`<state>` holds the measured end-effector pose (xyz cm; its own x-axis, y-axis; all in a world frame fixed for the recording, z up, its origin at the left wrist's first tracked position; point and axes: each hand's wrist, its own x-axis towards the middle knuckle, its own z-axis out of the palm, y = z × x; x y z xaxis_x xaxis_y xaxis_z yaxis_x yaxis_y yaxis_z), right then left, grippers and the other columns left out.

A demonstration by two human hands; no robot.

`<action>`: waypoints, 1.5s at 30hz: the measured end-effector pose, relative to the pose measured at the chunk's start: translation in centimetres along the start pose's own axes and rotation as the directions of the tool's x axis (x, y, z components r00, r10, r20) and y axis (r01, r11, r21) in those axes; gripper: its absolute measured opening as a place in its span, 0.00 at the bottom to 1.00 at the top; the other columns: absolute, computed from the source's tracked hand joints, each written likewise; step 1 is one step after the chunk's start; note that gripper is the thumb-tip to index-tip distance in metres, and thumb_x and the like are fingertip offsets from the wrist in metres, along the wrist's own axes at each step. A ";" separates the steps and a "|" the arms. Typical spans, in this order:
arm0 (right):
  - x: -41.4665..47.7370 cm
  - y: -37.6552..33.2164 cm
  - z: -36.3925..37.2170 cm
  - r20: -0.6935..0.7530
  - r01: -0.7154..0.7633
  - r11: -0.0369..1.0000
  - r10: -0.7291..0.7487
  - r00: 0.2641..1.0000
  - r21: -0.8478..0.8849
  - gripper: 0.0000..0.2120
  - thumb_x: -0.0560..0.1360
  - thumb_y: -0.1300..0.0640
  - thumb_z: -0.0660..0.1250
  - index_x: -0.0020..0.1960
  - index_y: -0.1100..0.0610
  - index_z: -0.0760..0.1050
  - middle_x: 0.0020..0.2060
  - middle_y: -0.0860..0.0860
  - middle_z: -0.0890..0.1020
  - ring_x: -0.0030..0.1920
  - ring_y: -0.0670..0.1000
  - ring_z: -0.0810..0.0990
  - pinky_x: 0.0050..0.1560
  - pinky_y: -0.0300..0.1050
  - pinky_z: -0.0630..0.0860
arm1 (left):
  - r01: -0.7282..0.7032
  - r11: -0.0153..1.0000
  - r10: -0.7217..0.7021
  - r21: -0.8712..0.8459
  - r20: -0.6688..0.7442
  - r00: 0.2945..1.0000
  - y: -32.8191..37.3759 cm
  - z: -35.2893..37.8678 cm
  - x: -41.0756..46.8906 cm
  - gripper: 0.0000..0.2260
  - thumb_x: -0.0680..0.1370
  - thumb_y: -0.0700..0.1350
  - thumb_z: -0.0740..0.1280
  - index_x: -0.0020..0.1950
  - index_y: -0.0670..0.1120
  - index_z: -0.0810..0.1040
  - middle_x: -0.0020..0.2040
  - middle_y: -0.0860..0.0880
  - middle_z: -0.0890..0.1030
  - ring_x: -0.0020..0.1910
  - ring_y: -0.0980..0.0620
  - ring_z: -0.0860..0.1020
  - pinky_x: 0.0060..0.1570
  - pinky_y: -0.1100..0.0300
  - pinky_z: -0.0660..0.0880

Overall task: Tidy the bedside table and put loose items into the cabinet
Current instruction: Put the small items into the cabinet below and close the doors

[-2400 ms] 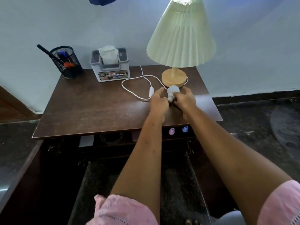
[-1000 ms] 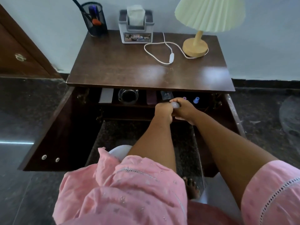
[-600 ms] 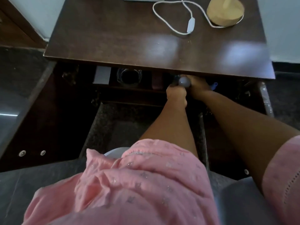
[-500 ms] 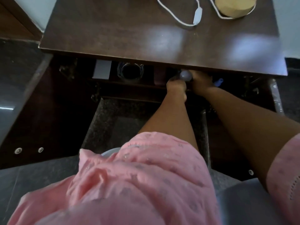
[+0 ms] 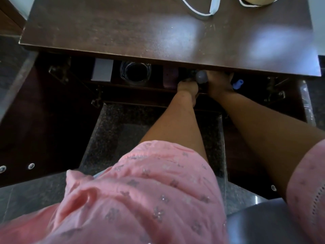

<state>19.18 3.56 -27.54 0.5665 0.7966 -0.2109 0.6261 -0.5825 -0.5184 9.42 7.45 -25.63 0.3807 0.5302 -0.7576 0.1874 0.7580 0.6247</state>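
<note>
A white light bulb (image 5: 201, 76) sits between my two hands, just under the front edge of the dark wooden bedside table (image 5: 123, 30), at the cabinet's upper shelf. My left hand (image 5: 186, 87) grips it from the left and my right hand (image 5: 219, 83) from the right. Both hands reach into the open cabinet, and their fingertips are partly hidden in shadow under the tabletop.
On the shelf stand a white box (image 5: 102, 72), a glass jar (image 5: 135, 72), a purple item (image 5: 169, 78) and a small blue bottle (image 5: 237, 84). Both cabinet doors (image 5: 35, 120) hang open. A white lamp cord (image 5: 200, 9) lies on the tabletop. Pink clothing fills the foreground.
Both hands carried the bulb from the tabletop beside the lamp down into the cabinet shelf. The view tilted down and moved closer.
</note>
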 end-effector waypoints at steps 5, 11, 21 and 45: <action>-0.1 0.0 -0.3 0.069 0.004 0.999 -0.001 0.998 -0.035 0.17 0.76 0.52 0.60 0.64 0.53 0.71 0.61 0.56 0.76 0.61 0.57 0.73 0.52 0.41 0.63 | -0.055 0.998 0.055 -0.007 -0.041 0.998 -0.7 0.1 1.2 0.15 0.79 0.33 0.58 0.64 0.37 0.74 0.58 0.36 0.79 0.44 0.45 0.75 0.43 0.55 0.72; -0.6 -0.2 -0.3 0.056 0.012 0.997 -0.008 0.998 -0.080 0.15 0.78 0.52 0.57 0.63 0.54 0.70 0.62 0.56 0.75 0.62 0.56 0.73 0.52 0.42 0.61 | -0.066 0.995 0.060 -0.076 -0.077 0.995 -0.5 0.0 0.3 0.15 0.77 0.30 0.60 0.63 0.36 0.74 0.46 0.41 0.78 0.36 0.49 0.75 0.35 0.60 0.72; -2.1 -2.1 -1.0 0.080 0.005 0.974 0.014 0.997 -0.227 0.23 0.74 0.53 0.66 0.68 0.54 0.68 0.65 0.58 0.74 0.65 0.60 0.72 0.66 0.55 0.67 | -0.058 0.987 0.043 -0.149 -0.098 0.994 0.1 0.5 -0.9 0.14 0.78 0.31 0.60 0.63 0.35 0.75 0.60 0.37 0.79 0.57 0.38 0.78 0.56 0.48 0.76; -11.2 -9.5 -6.3 0.181 0.081 0.950 -0.026 0.983 -0.302 0.35 0.71 0.50 0.71 0.73 0.55 0.61 0.69 0.57 0.69 0.70 0.60 0.67 0.69 0.57 0.63 | -0.043 0.978 0.042 0.203 0.010 0.999 5.0 -1.7 -10.6 0.14 0.80 0.34 0.54 0.62 0.36 0.72 0.53 0.39 0.77 0.51 0.42 0.76 0.51 0.48 0.75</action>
<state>10.29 -0.84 -15.00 0.4437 0.8274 -0.3442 0.8022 -0.5379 -0.2590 4.80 6.25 -14.73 0.3973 0.5578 -0.7287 0.3503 0.6417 0.6822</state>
